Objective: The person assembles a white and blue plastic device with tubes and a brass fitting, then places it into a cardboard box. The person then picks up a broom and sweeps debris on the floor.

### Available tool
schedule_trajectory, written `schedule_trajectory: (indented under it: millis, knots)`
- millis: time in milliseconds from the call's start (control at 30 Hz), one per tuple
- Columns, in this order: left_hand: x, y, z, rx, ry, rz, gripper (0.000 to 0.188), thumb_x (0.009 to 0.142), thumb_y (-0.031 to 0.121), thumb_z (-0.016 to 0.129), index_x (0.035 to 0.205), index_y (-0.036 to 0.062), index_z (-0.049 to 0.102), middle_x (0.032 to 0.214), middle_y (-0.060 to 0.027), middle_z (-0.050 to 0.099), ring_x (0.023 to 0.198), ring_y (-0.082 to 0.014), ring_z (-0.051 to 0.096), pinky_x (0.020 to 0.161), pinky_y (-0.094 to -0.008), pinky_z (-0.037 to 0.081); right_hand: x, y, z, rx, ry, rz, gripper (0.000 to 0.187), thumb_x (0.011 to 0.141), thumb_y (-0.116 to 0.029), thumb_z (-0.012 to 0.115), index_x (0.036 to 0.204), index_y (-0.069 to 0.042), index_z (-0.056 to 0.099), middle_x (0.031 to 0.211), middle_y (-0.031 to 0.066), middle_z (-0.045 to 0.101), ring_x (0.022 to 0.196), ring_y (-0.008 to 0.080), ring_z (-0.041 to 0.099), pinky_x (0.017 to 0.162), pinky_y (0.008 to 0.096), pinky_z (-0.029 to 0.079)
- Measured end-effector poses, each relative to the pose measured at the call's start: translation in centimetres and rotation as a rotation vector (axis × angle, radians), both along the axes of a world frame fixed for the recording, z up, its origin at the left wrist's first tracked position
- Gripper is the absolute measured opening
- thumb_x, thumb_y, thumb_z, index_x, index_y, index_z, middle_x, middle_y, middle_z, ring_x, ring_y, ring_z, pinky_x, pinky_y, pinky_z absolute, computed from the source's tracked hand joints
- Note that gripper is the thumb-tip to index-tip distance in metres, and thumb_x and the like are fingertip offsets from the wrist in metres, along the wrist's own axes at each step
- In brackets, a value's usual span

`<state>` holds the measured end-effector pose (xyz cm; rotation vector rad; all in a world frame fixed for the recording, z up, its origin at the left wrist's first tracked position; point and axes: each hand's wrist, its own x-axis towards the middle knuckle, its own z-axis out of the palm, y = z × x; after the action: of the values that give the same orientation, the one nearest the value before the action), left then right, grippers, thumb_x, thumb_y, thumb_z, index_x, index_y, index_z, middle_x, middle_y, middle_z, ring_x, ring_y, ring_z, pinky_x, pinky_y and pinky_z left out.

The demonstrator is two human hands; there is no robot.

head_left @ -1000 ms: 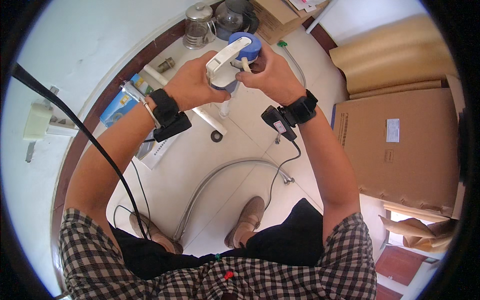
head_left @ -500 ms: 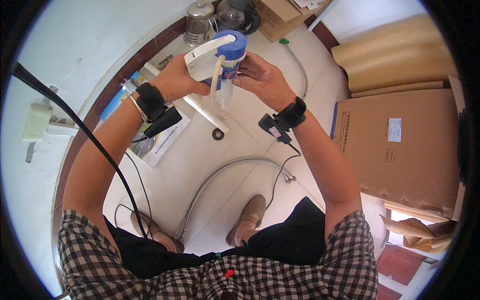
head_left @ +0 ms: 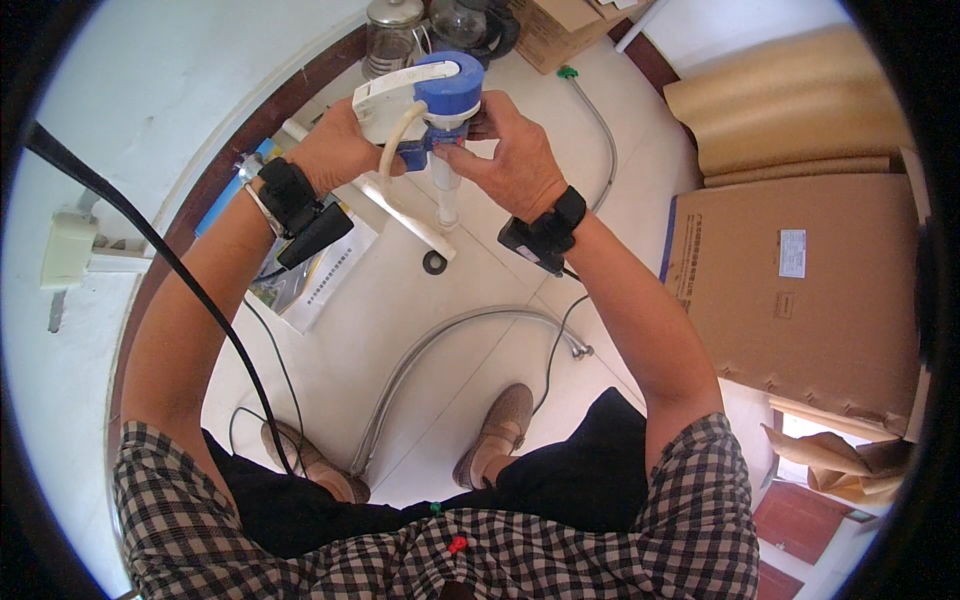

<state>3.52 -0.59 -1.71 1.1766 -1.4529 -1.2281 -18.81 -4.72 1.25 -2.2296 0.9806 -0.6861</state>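
Observation:
Above the floor, at the top middle, a toilet fill valve [head_left: 450, 94] stands upright between my hands. It has a round blue cap, a white arm, a pale bent tube and a clear shank pointing down. My left hand [head_left: 338, 152] is closed on the white and blue float side, thumb along its lower edge. My right hand [head_left: 515, 160] closes round the valve body just under the cap, with its thumb pressed to the blue collar. Some of its fingers are hidden behind the valve.
A white pipe [head_left: 415, 222] and a black rubber washer [head_left: 434, 262] lie on the floor below the valve. A grey braided hose [head_left: 400, 365] curves before my shoes. Printed sheets [head_left: 325, 270] lie left, a glass jar [head_left: 394, 38] stands behind, and a large cardboard box [head_left: 800, 300] is right.
Both hands and the valve have shifted slightly left. My right wrist has turned, and its thumb and fingers have come in closer round the valve body.

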Motion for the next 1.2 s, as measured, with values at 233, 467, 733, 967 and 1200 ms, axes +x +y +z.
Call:
schedule_trajectory:
  millis: [233,467,733,967,1200]
  knots:
    - [-0.4,-0.1,-0.5,-0.027,-0.039,0.043,0.067,0.066,0.016,0.089,0.125,0.0053,0.059,0.116,-0.0076,0.067,0.105,-0.0167,0.063,0.095,-0.0319,0.050,-0.7,-0.9,-2.2,0.226,-0.207,0.023,0.060,0.078,-0.024,0.080,0.125,-0.001,0.050,0.112,0.0161,0.066,0.102,0.0261,0.066,0.089,0.0352,0.053]
    - [1.0,-0.8,-0.3,0.204,0.250,0.157,0.066,0.075,0.025,0.084,0.131,0.0056,0.055,0.115,-0.0083,0.067,0.103,-0.0189,0.065,0.096,-0.0342,0.051,-3.3,-0.5,-5.2,0.544,0.098,-0.010,0.065,0.083,-0.048,0.072,0.126,-0.001,0.055,0.117,0.0193,0.064,0.109,0.0278,0.063,0.095,0.0365,0.050]
    - [4.6,-2.2,0.6,0.267,0.443,0.405,0.055,0.074,0.033,0.084,0.113,0.0005,0.063,0.093,-0.0063,0.067,0.086,-0.0166,0.065,0.086,-0.0307,0.054,-3.6,2.2,-5.4,0.533,0.234,-0.036,0.052,0.089,-0.048,0.067,0.100,0.002,0.059,0.086,0.0127,0.064,0.083,0.0228,0.062,0.078,0.0358,0.051]
    - [5.0,-1.9,0.6,0.260,0.579,0.371,0.061,0.077,0.037,0.081,0.118,-0.0029,0.058,0.102,-0.0122,0.066,0.087,-0.0235,0.070,0.082,-0.0334,0.059,-2.5,4.1,-3.8,0.795,0.062,-0.073,0.042,0.095,-0.042,0.061,0.085,-0.002,0.053,0.066,0.0061,0.058,0.049,0.0124,0.054,0.043,0.0276,0.045]
    - [5.7,-1.2,1.3,0.221,0.653,0.315,0.059,0.081,0.034,0.078,0.122,-0.0020,0.055,0.108,-0.0174,0.066,0.095,-0.0291,0.070,0.081,-0.0334,0.060,-2.0,5.2,-1.0,1.215,-0.129,-0.023,0.037,0.097,-0.039,0.058,0.086,-0.004,0.053,0.061,0.0038,0.053,0.042,0.0105,0.044,0.039,0.0287,0.039]
